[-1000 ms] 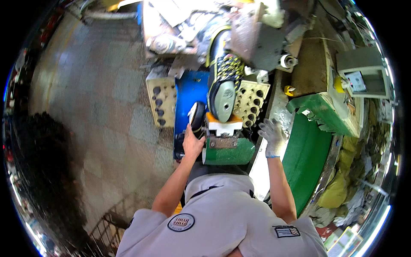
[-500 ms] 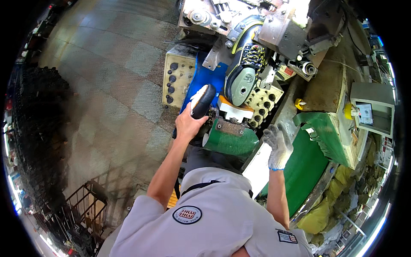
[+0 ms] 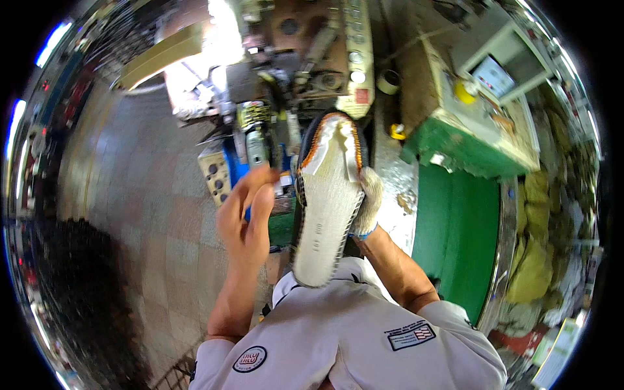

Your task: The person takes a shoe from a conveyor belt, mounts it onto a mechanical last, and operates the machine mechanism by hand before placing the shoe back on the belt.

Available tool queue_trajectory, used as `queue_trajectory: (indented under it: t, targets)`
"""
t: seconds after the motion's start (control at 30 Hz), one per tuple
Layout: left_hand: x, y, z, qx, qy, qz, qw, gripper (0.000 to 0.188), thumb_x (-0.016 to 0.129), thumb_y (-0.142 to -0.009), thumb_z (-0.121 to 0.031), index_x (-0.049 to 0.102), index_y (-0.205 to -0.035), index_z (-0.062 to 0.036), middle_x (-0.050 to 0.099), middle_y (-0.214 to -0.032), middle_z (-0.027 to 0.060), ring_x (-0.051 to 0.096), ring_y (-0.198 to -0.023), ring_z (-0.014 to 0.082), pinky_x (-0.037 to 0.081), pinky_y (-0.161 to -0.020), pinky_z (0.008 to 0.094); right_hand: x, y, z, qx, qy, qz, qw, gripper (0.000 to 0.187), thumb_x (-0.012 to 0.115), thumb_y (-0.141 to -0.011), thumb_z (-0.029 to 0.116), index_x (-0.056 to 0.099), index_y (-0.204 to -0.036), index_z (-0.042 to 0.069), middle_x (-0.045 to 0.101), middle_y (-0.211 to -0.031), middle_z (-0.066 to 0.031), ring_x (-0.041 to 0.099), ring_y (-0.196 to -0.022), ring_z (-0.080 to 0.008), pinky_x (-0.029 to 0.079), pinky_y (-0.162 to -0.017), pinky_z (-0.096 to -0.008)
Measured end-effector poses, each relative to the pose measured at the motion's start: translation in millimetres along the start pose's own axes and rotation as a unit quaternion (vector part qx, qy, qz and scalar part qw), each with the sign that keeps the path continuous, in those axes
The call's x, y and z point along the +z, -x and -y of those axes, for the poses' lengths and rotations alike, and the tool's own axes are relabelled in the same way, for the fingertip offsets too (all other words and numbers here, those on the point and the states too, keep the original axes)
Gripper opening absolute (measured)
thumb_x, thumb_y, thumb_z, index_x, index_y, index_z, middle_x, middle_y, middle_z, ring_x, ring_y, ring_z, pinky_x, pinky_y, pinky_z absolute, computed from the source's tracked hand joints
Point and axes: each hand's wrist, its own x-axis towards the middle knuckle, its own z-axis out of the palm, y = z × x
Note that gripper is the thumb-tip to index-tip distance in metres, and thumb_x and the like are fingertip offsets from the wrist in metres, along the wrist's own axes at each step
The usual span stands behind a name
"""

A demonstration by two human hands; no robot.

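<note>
A shoe upper [image 3: 328, 201] is held up in front of my body, its pale underside facing me. Stitches run along its edges, and orange stitching with white torn-looking lining rings the dark toe end. My right hand [image 3: 369, 203], in a whitish knit glove, is closed on the upper's right edge. To the left, my bare left hand [image 3: 246, 211] is raised with thumb and fingers apart, somewhat blurred, and I see nothing in it. Just beyond its fingertips, a laced shoe with a grey-green plate [image 3: 255, 146] sits in the machine [image 3: 286, 65].
A control box with dark knobs [image 3: 213, 175] stands left of the machine. On the right are a green-covered surface [image 3: 455, 227], a worn bench with a green edge [image 3: 442, 143], a yellow tape roll [image 3: 465, 91] and a grey box housing [image 3: 513, 52]. Yellowish sacks [image 3: 530, 266] lie farther right.
The shoe upper has passed from my left hand to my gloved right hand and now shows its underside. My left hand has let go. The view has swung, shifting the machine left.
</note>
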Motion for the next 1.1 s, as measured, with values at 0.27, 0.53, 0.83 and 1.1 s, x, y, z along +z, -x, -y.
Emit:
queue_trajectory:
  t: [0.27, 0.53, 0.83, 1.1]
  targets:
    - [144.0, -4.3, 35.4, -0.238, 0.185, 0.280, 0.912, 0.046, 0.074, -0.088, -0.028, 0.067, -0.117, 0.0075, 0.070, -0.103, 0.0058, 0.060, -0.091, 0.0103, 0.046, -0.085, 0.0259, -61.4, 64.8, 58.8, -0.077, -0.005, -0.065, 0.995, 0.063, 0.064, -0.089, 0.038, 0.055, -0.134, -0.005, 0.069, -0.117, -0.0187, 0.071, -0.099, -0.0258, 0.057, -0.092, -0.0362]
    - [258.6, 39.4, 103.4, -0.217, -0.053, 0.408, 0.885, 0.055, 0.078, -0.091, -0.024, 0.058, -0.131, 0.0080, 0.068, -0.118, 0.0190, 0.065, -0.106, 0.0176, 0.051, -0.092, 0.0292, -232.1, 115.9, 144.5, -0.102, 0.319, -0.239, 0.911, 0.046, 0.066, -0.089, 0.035, 0.069, -0.118, 0.000, 0.068, -0.111, -0.0098, 0.064, -0.098, -0.0153, 0.050, -0.089, -0.0311]
    - [181.5, 80.5, 156.4, -0.279, -0.185, 0.335, 0.881, 0.031, 0.071, -0.093, -0.006, 0.065, -0.121, 0.0059, 0.071, -0.111, 0.0116, 0.067, -0.102, 0.0158, 0.054, -0.090, 0.0289, -452.4, 164.9, 348.3, 0.173, 0.751, -0.423, 0.477, 0.089, 0.071, -0.073, 0.062, 0.053, -0.139, 0.005, 0.073, -0.104, -0.0219, 0.071, -0.100, -0.0338, 0.055, -0.085, -0.0412]
    - [193.5, 94.5, 131.4, -0.304, -0.194, 0.269, 0.893, 0.028, 0.069, -0.094, -0.001, 0.065, -0.120, 0.0077, 0.071, -0.110, 0.0118, 0.067, -0.102, 0.0168, 0.053, -0.090, 0.0277, -570.6, 160.2, 338.4, 0.265, 0.815, -0.471, 0.209, 0.068, 0.053, -0.096, 0.021, 0.028, -0.159, 0.018, 0.034, -0.157, -0.0244, 0.039, -0.141, -0.0437, 0.037, -0.102, -0.0708]
